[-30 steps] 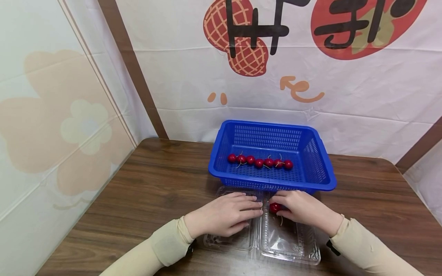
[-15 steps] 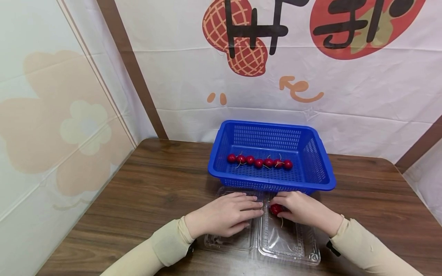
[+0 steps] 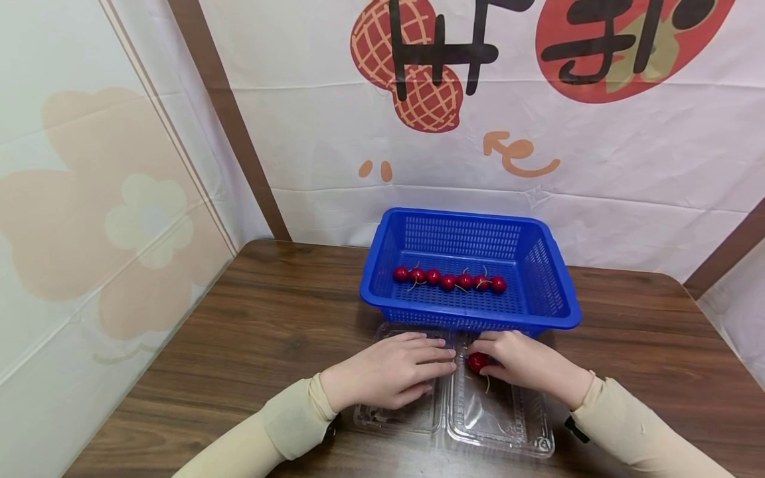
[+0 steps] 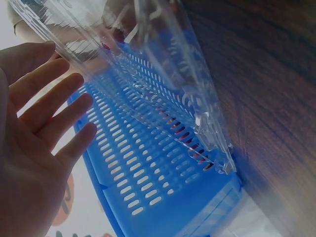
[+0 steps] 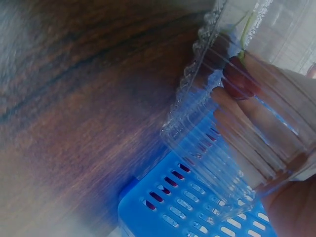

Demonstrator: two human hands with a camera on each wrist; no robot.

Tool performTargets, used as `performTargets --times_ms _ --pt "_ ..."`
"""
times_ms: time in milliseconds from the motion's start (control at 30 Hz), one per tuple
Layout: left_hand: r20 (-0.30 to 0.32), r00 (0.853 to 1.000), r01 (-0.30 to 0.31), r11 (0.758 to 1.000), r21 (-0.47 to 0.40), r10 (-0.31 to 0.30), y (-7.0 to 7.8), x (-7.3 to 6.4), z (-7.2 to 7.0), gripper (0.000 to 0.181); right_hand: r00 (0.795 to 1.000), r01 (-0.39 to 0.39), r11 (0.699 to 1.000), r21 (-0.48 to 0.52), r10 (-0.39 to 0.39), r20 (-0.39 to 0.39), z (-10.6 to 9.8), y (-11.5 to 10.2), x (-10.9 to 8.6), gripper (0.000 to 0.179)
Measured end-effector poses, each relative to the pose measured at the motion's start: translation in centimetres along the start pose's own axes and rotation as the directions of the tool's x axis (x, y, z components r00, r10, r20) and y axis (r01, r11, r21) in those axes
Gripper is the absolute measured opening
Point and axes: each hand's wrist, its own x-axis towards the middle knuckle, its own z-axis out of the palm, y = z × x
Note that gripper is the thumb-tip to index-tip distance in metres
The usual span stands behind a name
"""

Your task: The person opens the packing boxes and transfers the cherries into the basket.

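Observation:
My right hand (image 3: 520, 358) reaches into the right half of a hinged clear plastic box (image 3: 490, 425) and pinches a red cherry (image 3: 477, 362) near its far end. The cherry's thin stem points toward me; in the right wrist view the cherry (image 5: 239, 79) shows through the ribbed plastic wall between my fingers. My left hand (image 3: 391, 372) lies palm down over the box's left half (image 3: 412, 421), fingers spread and straight, fingertips right at the middle fold. In the left wrist view the left hand (image 4: 44, 108) holds nothing.
Right behind the box stands a blue perforated basket (image 3: 568, 299). Several cherries (image 3: 448, 283) with stems lie in a row on its floor. All this rests on a dark wooden table (image 3: 269, 312), with a printed fabric wall (image 3: 323, 133) behind it.
The cherry between my right fingers has shifted very slightly toward me since a second ago. My left hand and the basket stay where they were.

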Motion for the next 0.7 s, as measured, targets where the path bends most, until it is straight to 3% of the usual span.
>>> performTargets --times_ms 700 --pt "0.001 1.0 -0.007 1.0 0.011 0.007 0.0 0.2 0.1 0.044 0.999 0.03 0.999 -0.042 -0.032 -0.042 -2.5 -1.4 -0.5 0.028"
